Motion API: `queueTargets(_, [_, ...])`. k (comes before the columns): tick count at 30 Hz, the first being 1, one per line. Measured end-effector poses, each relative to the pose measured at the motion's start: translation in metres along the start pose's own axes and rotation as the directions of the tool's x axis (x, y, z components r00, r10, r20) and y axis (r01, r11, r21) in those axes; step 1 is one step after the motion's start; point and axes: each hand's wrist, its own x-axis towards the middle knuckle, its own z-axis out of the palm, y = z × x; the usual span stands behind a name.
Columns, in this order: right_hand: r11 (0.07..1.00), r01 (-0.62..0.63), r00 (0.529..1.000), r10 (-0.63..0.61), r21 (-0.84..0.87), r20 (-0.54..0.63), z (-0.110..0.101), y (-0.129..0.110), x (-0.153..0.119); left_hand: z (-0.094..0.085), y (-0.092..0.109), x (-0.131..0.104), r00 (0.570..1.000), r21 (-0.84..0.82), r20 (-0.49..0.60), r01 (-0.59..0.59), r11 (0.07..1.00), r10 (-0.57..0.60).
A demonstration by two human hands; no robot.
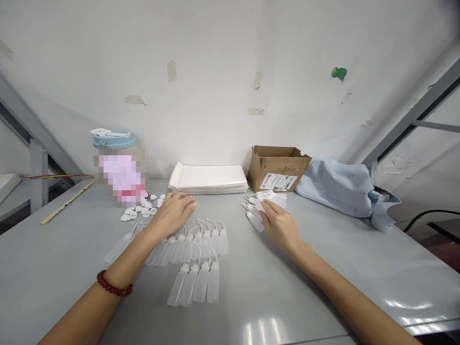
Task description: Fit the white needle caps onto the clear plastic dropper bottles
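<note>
My left hand hangs over the table at centre-left, fingers spread and nothing held, beside a scatter of small white caps. Below it lies a row of translucent plastic bottles with thin looped straps. Nearer the front, another group of such bottles lies side by side. My right hand reaches to a loose pile of similar bottles at centre-right; its fingers are bent together at the pile's edge, and what they grip is too small to make out.
A stack of white envelopes lies against the wall. Right of it are an open cardboard box and a light blue cloth. At the left stand a blue-lidded container and a thin wooden strip.
</note>
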Motion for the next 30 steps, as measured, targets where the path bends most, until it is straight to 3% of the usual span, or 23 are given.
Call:
queueTargets(8, [0.994, 0.005, 1.000, -0.007, -0.112, -0.021, -0.014, -0.014, -0.002, 0.005, -0.003, 0.009, 0.997, -0.004, 0.071, -0.021, 1.000, 0.021])
queueTargets(12, [0.998, 0.061, 0.994, -0.060, 0.004, -0.091, -0.023, -0.028, -0.005, -0.004, -0.006, 0.005, 0.997, -0.022, 0.069, 0.032, 0.999, -0.031])
queueTargets(16, [0.969, 0.181, 0.983, -0.173, 0.166, -0.064, -0.029, -0.043, -0.011, -0.023, -0.014, -0.002, 0.993, -0.047, 0.049, 0.108, 0.993, -0.106])
queueTargets(21, [0.885, 0.255, 0.947, -0.309, 0.389, 0.082, -0.035, -0.064, -0.022, -0.026, -0.021, -0.006, 0.989, -0.027, 0.072, 0.128, 0.991, -0.125])
queueTargets(26, [0.833, 0.210, 0.876, -0.393, 0.513, 0.280, -0.040, -0.081, -0.031, -0.011, -0.014, -0.002, 0.993, 0.021, 0.093, 0.072, 0.997, -0.074])
queueTargets(30, [0.824, 0.131, 0.821, -0.402, 0.551, 0.406, -0.043, -0.089, -0.033, -0.010, -0.009, 0.000, 0.994, 0.050, 0.099, 0.045, 0.998, -0.050])
